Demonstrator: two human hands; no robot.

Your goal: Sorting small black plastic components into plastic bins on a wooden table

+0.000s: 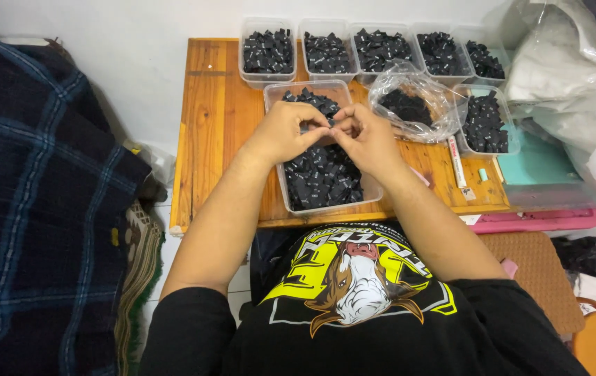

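We keep our left hand (pixel 285 132) and right hand (pixel 366 138) pinched together on 1 small black label (pixel 331 127) just above the clear tub (pixel 280 182) of labels, judging a light fingertip grip best.

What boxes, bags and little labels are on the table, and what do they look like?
Clear tub: under both hands, rectangular, full of small black labels.
Five clear tubs: along the wall, same black labels.
Clear plastic bag: right of the hands, crumpled, black labels inside.
Another clear tub: far right, black labels.
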